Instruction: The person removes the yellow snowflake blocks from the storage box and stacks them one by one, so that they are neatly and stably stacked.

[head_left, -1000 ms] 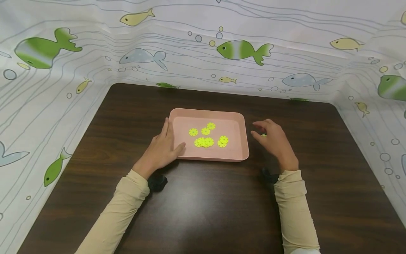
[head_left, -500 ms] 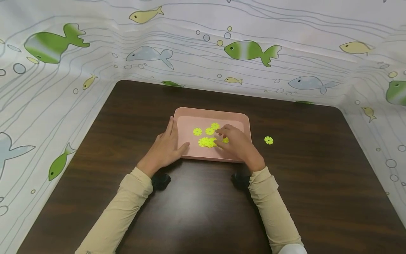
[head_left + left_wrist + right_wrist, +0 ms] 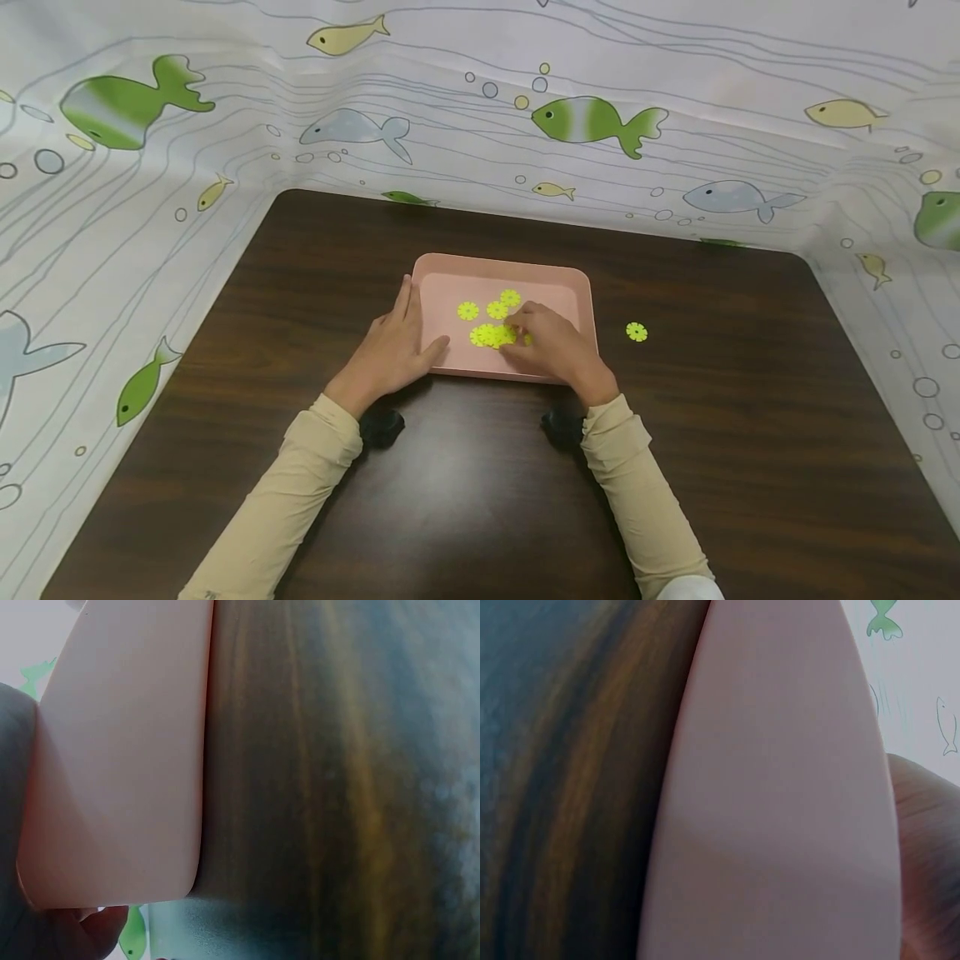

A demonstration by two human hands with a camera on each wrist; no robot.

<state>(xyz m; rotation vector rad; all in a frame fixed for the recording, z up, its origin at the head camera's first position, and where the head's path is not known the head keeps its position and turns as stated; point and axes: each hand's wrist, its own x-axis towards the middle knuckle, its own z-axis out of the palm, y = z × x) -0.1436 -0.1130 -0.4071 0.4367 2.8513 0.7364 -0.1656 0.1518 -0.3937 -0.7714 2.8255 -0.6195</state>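
Observation:
A shallow pink tray (image 3: 450,362) holds several bright yellow notched discs, with a pile (image 3: 491,336) near its front and a loose disc (image 3: 468,311) farther left. My left hand (image 3: 386,350) rests on the tray's left front corner, fingers straight along the left side, thumb over the front rim. Inside the tray, my right hand (image 3: 551,342) reaches to the right end of the pile. Its thumb and forefinger are apart beside the discs, and part of a disc shows between them. The pink tray wall (image 3: 120,772) fills much of both wrist views, hiding the right fingertips there.
A single yellow disc (image 3: 636,332) lies on the dark wooden table (image 3: 465,492) right of the tray. A white fish-print cloth (image 3: 450,75) rises around the back and sides. Dark wrist devices (image 3: 382,427) sit under both wrists.
My right hand has moved left from the disc on the table into the tray, then slightly farther left to the pile. My left hand has stayed on the tray corner.

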